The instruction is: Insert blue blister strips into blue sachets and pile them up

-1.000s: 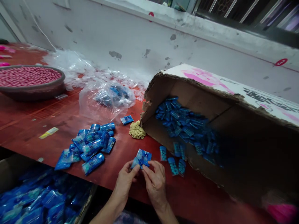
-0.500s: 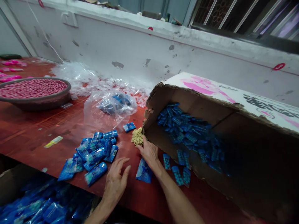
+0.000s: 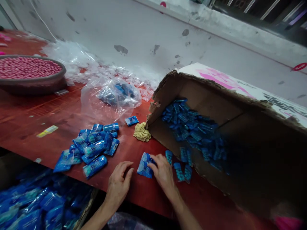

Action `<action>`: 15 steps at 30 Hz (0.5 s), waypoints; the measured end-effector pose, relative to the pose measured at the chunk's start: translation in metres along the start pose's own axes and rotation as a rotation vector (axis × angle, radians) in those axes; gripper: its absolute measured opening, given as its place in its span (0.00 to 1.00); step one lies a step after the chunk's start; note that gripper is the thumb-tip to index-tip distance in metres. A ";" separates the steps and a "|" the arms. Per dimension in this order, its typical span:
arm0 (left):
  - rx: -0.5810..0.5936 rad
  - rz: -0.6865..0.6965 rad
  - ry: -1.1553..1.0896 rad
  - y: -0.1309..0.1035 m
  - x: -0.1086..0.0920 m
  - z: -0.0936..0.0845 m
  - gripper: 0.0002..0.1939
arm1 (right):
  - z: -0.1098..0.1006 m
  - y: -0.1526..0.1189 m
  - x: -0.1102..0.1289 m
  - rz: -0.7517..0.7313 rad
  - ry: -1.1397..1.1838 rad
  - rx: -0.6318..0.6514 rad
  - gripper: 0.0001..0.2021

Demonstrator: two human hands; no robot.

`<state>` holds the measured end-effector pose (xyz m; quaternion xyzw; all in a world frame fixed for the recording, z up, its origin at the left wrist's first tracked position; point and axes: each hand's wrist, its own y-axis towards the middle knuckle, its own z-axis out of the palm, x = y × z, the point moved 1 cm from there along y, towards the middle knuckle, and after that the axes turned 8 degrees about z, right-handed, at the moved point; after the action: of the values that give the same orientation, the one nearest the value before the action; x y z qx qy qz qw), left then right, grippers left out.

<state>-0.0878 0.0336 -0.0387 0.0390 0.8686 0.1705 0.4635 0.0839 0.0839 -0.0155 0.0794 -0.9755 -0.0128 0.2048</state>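
My right hand (image 3: 163,170) reaches onto the right side of a flat blue printed packet (image 3: 144,166) lying on the red table; its fingers are apart and touch or hover just over the packet. My left hand (image 3: 120,179) rests near the table's front edge, fingers loosely curved and apart, with nothing in it. To its left lies a heap of blue packets (image 3: 97,145), some plump. Several small clear packs of blue-green beads (image 3: 179,172) lie right of my right hand. Beyond the flat packet sits a crumpled yellow lump (image 3: 142,131), its kind unclear.
A cardboard box (image 3: 223,80) on its side holds many small blue packs (image 3: 189,123). A basin (image 3: 33,86) of pink beads stands at left, near a clear plastic bag (image 3: 96,105). Below the table edge, an open container holds blue packets (image 3: 35,204). One yellow-and-white strip (image 3: 47,131) lies at left.
My right hand has moved back from the yellow lump to the flat blue packet. My left hand has stayed nearly in place. The view has shifted and tilted downward.
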 end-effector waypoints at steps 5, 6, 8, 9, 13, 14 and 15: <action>-0.006 -0.058 -0.072 -0.006 -0.007 0.002 0.10 | 0.026 -0.043 -0.005 0.051 -0.068 -0.129 0.08; -0.010 -0.097 -0.094 -0.008 -0.009 0.002 0.11 | 0.029 -0.044 -0.005 0.056 -0.071 -0.151 0.08; -0.024 -0.220 -0.167 -0.009 -0.014 0.003 0.14 | 0.029 -0.042 -0.005 0.046 -0.055 -0.184 0.08; -0.029 -0.297 -0.221 -0.010 -0.017 0.005 0.17 | 0.027 -0.041 -0.005 0.036 -0.040 -0.200 0.08; -0.022 -0.585 -0.478 -0.005 -0.032 0.017 0.31 | 0.011 -0.043 -0.003 -0.004 0.045 -0.260 0.11; -0.022 -0.633 -0.531 -0.002 -0.036 0.021 0.32 | 0.008 -0.045 -0.001 -0.015 0.069 -0.266 0.11; -0.018 -0.665 -0.577 0.001 -0.039 0.024 0.32 | 0.005 -0.047 0.001 -0.027 0.096 -0.265 0.11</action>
<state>-0.0465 0.0315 -0.0199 -0.2006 0.6675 0.0016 0.7171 0.0883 0.0371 -0.0229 0.0655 -0.9532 -0.1407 0.2596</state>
